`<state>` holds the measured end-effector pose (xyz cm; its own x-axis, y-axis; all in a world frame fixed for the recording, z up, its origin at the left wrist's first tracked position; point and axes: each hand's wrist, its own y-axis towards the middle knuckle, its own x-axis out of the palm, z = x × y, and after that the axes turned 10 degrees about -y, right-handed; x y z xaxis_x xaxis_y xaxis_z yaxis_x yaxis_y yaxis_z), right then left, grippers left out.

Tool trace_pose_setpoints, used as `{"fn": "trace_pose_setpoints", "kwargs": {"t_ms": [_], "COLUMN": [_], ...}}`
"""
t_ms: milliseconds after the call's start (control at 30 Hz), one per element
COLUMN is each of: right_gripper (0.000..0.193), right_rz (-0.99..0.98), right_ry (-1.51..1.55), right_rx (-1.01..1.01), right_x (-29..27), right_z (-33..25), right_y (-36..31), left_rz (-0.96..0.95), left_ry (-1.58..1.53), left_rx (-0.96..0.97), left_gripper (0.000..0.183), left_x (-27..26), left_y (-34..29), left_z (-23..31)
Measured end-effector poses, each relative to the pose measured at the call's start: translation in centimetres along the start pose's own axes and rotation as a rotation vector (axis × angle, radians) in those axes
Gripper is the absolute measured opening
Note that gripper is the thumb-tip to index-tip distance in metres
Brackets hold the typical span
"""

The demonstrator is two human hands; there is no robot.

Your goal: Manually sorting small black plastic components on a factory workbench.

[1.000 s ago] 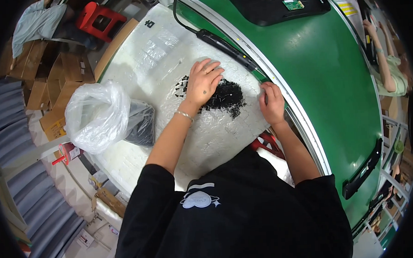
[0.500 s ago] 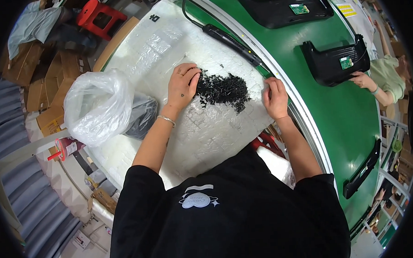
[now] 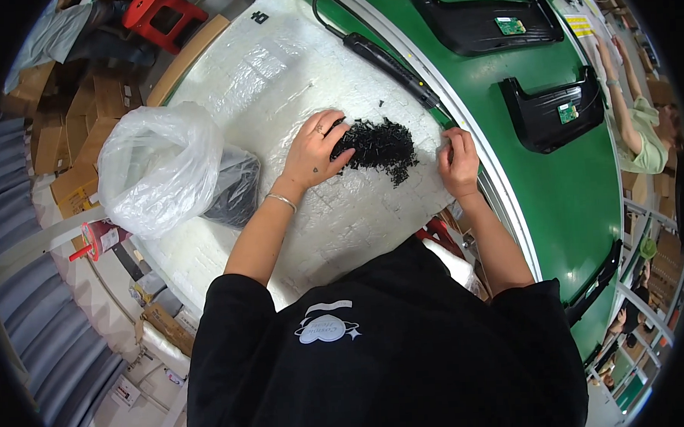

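A loose pile of small black screws point(image 3: 381, 147) lies on a white foam board wrapped in clear film point(image 3: 323, 222). My left hand point(image 3: 314, 155) rests at the pile's left edge, thumb and fingers apart and curved around some of the screws. To the right of the pile, by the board's edge, is my right hand point(image 3: 460, 166). Its fingers are curled in toward the thumb, and what they hold, if anything, is hidden. Beyond the pile lies a black corded electric screwdriver point(image 3: 393, 70), its tip pointing toward my right hand.
A clear plastic bag point(image 3: 161, 172), with dark contents low on its right side, stands left of my left forearm. On the right runs a green conveyor belt point(image 3: 501, 184) carrying curved black housings point(image 3: 559, 116) with small green circuit boards. A co-worker's arms point(image 3: 624, 113) reach over its far side.
My left hand has moved right onto the pile's edge, and its fingers have spread. My right hand stays nearly in place. The co-worker's hand has left the nearer black housing.
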<state>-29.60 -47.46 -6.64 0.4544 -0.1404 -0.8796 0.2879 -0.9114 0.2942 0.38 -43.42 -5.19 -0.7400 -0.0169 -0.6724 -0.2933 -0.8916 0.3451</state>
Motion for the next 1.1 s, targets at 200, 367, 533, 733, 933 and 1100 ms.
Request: {"fn": "trace_pose_setpoints", "kwargs": {"t_ms": [200, 367, 533, 733, 933, 1100], "right_gripper": [0.025, 0.024, 0.024, 0.022, 0.024, 0.025], "right_rz": [0.036, 0.005, 0.006, 0.009, 0.007, -0.008], "right_ry": [-0.025, -0.027, -0.022, -0.031, -0.027, -0.009], "right_rx": [-0.034, -0.018, -0.019, -0.033, -0.021, -0.011], "right_x": [-0.1, 0.0, 0.1, 0.1, 0.1, 0.0], "right_z": [0.0, 0.0, 0.0, 0.4, 0.3, 0.2], "right_y": [-0.2, -0.2, -0.1, 0.0, -0.2, -0.3], "left_rz": [0.07, -0.044, -0.052, -0.007, 0.06, 0.048], "left_ry": [-0.025, 0.169, 0.157, 0.077, -0.024, -0.005], "left_rx": [-0.189, -0.321, -0.168, -0.092, -0.057, -0.102], "left_gripper": [0.065, 0.099, 0.084, 0.068, 0.046, 0.032], "left_x": [0.0, 0.5, 0.7, 1.3, 0.9, 0.4], "left_y": [-1.8, -1.8, -0.8, -1.2, -1.6, -3.4], "left_z": [1.8, 2.9, 1.8, 1.0, 0.8, 1.1]}}
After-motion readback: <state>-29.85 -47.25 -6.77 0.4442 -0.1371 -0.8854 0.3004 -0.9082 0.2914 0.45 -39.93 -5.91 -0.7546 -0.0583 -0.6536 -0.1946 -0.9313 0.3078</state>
